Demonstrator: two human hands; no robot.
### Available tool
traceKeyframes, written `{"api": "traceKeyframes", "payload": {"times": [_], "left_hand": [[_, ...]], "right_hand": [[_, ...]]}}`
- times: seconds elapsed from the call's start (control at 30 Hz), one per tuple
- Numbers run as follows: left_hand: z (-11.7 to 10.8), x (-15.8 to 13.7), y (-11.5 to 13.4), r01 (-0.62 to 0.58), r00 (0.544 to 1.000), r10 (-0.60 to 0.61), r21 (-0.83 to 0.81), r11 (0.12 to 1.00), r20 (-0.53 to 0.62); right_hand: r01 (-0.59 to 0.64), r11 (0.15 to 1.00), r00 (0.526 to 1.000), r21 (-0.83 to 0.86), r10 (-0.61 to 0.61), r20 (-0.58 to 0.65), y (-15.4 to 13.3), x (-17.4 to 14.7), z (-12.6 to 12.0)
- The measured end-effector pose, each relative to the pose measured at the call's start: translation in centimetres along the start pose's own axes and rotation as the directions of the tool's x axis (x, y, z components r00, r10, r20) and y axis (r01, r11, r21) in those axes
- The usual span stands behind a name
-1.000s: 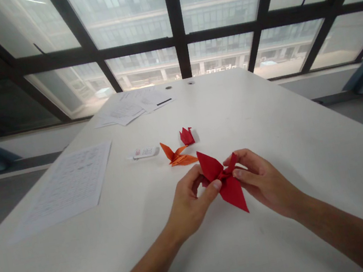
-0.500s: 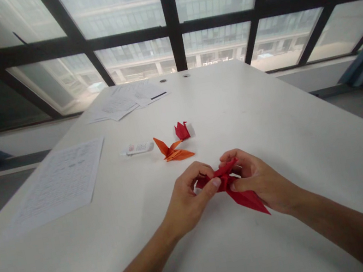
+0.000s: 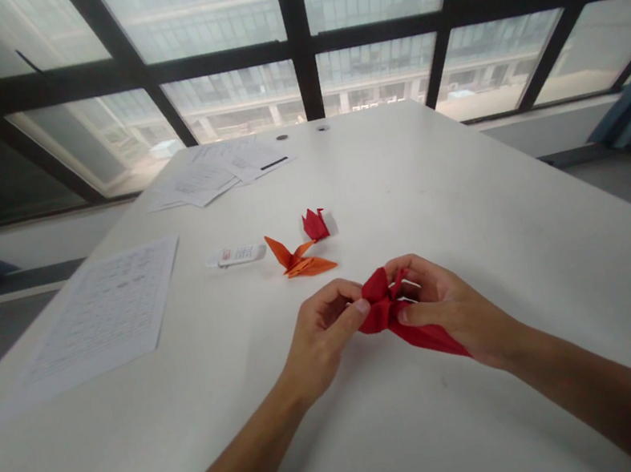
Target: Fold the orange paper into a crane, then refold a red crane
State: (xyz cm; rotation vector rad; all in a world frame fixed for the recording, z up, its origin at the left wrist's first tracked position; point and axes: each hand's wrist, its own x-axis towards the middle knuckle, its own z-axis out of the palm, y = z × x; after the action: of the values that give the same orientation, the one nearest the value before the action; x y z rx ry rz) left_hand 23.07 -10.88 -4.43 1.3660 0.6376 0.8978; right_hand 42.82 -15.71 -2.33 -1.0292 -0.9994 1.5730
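Printed sheet (image 3: 104, 318) is lying at nine o'clock from the red folded paper (image 3: 379, 314); white tube (image 3: 241, 255) and orange bird (image 3: 299, 263) are resting at ten. Left hand (image 3: 322, 336), nearly closed, is pinching the paper's nine-o'clock side. Small red bird (image 3: 314, 225) is standing at eleven. Right hand (image 3: 453, 305), half-curled, is gripping the three-o'clock side, the paper sitting between the two.

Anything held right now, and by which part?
Red folded paper: left grip pinches its left edge; right grip holds it near the middle, where the long flap starts.
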Motion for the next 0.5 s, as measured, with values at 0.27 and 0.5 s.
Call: {"api": "traceKeyframes", "payload": {"times": [0.27, 0.5], "left_hand": [[0.17, 0.12, 0.7, 0.035, 0.996, -0.023, 0.135, 0.99, -0.092], [-0.61, -0.21, 0.6, -0.084, 0.989, 0.12, 0.353, 0.932, -0.082]], "right_hand": [[-0.065, 0.998, 0.997, 0.01, 0.065, 0.048, 0.95, 0.74, -0.56], [0.097, 0.992, 0.993, -0.086, -0.102, -0.051, 0.69, 0.64, -0.66]]}}
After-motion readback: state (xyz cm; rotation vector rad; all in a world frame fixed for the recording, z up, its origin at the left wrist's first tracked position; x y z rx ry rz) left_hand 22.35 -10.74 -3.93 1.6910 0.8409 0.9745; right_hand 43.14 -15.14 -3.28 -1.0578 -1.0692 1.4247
